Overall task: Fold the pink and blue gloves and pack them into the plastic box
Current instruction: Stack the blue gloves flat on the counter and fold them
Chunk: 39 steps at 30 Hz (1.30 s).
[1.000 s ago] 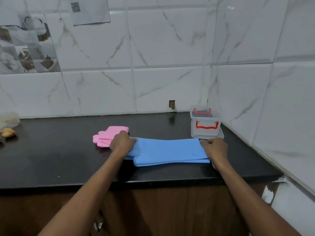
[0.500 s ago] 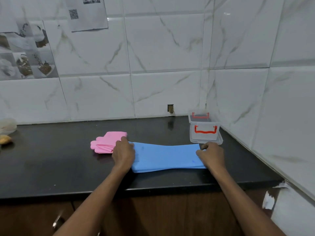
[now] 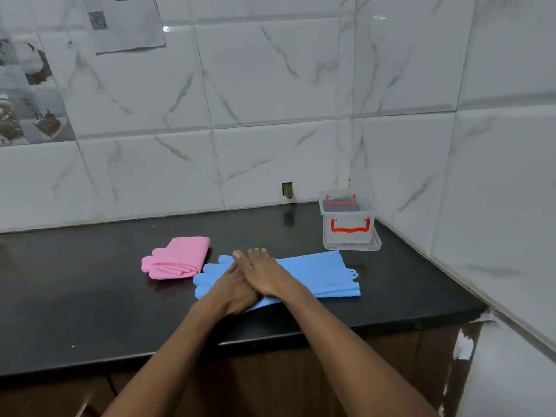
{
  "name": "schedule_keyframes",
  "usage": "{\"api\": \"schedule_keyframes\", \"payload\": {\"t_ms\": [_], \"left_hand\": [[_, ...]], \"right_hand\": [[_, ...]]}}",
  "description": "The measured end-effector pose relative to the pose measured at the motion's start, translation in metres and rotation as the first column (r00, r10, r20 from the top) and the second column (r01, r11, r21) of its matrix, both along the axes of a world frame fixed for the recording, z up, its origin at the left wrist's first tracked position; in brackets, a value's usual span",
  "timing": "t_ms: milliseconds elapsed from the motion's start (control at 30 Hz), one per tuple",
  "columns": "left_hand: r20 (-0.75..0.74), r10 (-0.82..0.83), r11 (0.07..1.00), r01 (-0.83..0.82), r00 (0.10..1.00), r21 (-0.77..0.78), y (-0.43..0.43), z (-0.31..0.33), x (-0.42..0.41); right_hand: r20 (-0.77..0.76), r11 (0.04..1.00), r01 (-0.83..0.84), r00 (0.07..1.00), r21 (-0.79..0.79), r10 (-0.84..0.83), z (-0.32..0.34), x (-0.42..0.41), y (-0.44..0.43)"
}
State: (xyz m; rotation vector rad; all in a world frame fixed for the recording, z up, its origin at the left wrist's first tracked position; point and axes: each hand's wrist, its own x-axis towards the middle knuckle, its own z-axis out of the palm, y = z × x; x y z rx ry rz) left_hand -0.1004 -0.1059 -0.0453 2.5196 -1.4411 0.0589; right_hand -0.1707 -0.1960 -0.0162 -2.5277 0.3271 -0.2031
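On black counter (image 3: 90, 296), blue gloves (image 3: 316, 275) laid flat. Left hand (image 3: 234, 288) and right hand (image 3: 267, 275), earlier parted at glove ends, now brought together mid-glove, fingers straight, pressed down, nothing gripped. Fold judged imminent. Pink gloves (image 3: 177, 260) folded alongside; plastic box (image 3: 347, 233) near, unpacked.

**No legible writing in view**

The only sign is a QR code (image 3: 98, 20), printed on a paper sheet (image 3: 126, 28) stuck to the tiled wall (image 3: 270, 85) at upper left. Dark print at the sheet's top edge is too blurred to read.
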Motion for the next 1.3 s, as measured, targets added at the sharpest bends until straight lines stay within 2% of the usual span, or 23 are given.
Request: {"api": "schedule_keyframes", "payload": {"t_ms": [100,200,300,433,500,533,600,667,733,800,900,1033,1133,1167,1233,1300], "left_hand": [[0.055,0.000,0.998,-0.004,0.998,0.060,0.003,-0.002,0.006],[0.040,0.058,0.992,-0.062,0.998,0.107,0.005,-0.001,0.008],[0.005,0.127,0.988,-0.127,0.992,0.089,0.008,0.003,0.011],[0.017,0.238,0.966,-0.239,0.971,0.103,0.006,0.002,0.010],[0.017,0.238,0.965,-0.239,0.971,0.111,0.006,0.006,0.008],[0.039,0.229,0.967,-0.232,0.973,0.106,0.007,0.009,0.006],[0.192,0.177,0.978,-0.194,0.965,0.072,0.007,0.017,0.000],[0.295,0.067,0.998,-0.064,0.953,-0.018,0.002,0.025,-0.015],[0.200,-0.081,0.990,0.103,0.976,-0.101,-0.008,0.027,-0.041],[0.115,-0.170,0.982,0.178,0.979,-0.059,-0.018,0.018,-0.067],[0.024,-0.120,0.990,0.118,0.992,0.078,-0.026,0.002,-0.084],[-0.018,-0.123,0.985,0.124,0.992,0.117,-0.025,0.002,-0.080],[-0.017,-0.130,0.981,0.131,0.991,0.142,-0.027,0.002,-0.082],[-0.026,-0.133,0.980,0.136,0.991,0.142,-0.027,0.002,-0.083],[-0.102,-0.139,0.983,0.150,0.985,0.104,-0.024,0.008,-0.083],[-0.328,-0.116,0.993,0.114,0.937,-0.025,-0.023,0.020,-0.077]], "right_hand": [[-0.047,0.984,0.019,0.999,-0.178,-0.028,-0.020,-0.020,-0.027],[-0.114,0.938,0.096,0.983,-0.333,-0.141,-0.033,-0.054,-0.064],[-0.159,0.905,0.201,0.948,-0.376,-0.277,-0.031,-0.083,-0.093],[-0.209,0.886,0.331,0.888,-0.325,-0.409,-0.022,-0.096,-0.098],[-0.139,0.874,0.396,0.884,-0.283,-0.445,-0.019,-0.097,-0.090],[-0.050,0.851,0.468,0.869,-0.236,-0.492,-0.017,-0.099,-0.086],[0.139,0.730,0.661,0.750,-0.171,-0.647,-0.010,-0.109,-0.084],[0.157,0.630,0.747,0.662,-0.214,-0.733,0.000,-0.121,-0.085],[0.079,0.639,0.732,0.670,-0.237,-0.738,0.008,-0.128,-0.082],[0.014,0.670,0.702,0.693,-0.243,-0.721,0.014,-0.126,-0.074],[-0.061,0.693,0.675,0.704,-0.253,-0.708,0.018,-0.117,-0.064],[-0.140,0.738,0.660,0.725,-0.142,-0.675,0.024,-0.117,-0.068],[-0.186,0.743,0.656,0.720,-0.128,-0.668,0.020,-0.119,-0.069],[-0.161,0.737,0.666,0.720,-0.112,-0.675,0.018,-0.120,-0.066],[-0.006,0.710,0.704,0.710,-0.035,-0.704,0.013,-0.116,-0.058],[0.216,0.722,0.689,0.698,0.059,-0.683,0.009,-0.109,-0.046]]}}
